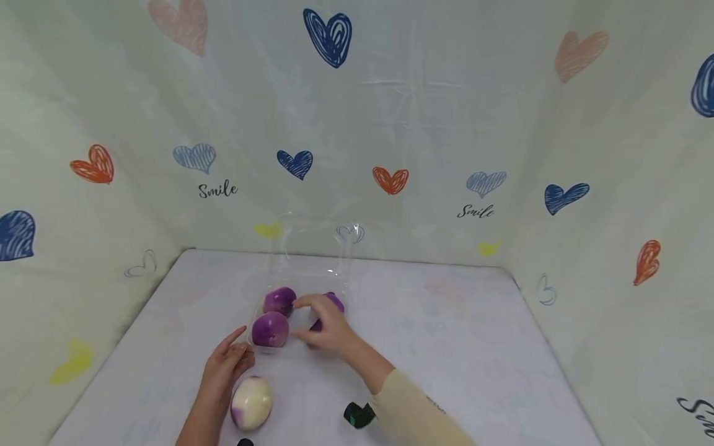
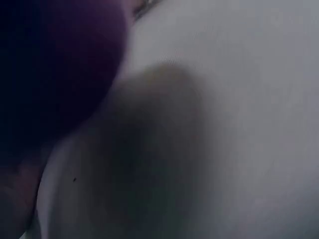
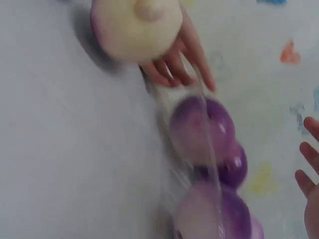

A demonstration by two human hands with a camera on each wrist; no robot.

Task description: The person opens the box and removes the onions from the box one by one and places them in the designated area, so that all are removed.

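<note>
A clear plastic box (image 1: 347, 282) stands with its lid (image 1: 311, 265) raised at the back. Inside are purple turnip-like vegetables: one at the front left (image 1: 270, 329), another behind it (image 1: 280, 300) and one at the right (image 1: 335, 301), partly hidden by my right hand (image 1: 330, 328). That hand hovers over the box, thumb and fingers apart, holding nothing. My left hand (image 1: 222, 367) is by the box's front-left corner, fingers extended and seemingly touching its side. A pale, purple-tinged vegetable (image 1: 253, 402) lies in front of the box; a dark purple rounded shape (image 2: 55, 64) fills the left wrist view's corner.
The box sits on a white table (image 1: 446, 334). A cloth backdrop (image 1: 424, 136) printed with hearts rises behind and at both sides. A small dark device (image 1: 358, 415) shows beside my right sleeve (image 1: 415, 409).
</note>
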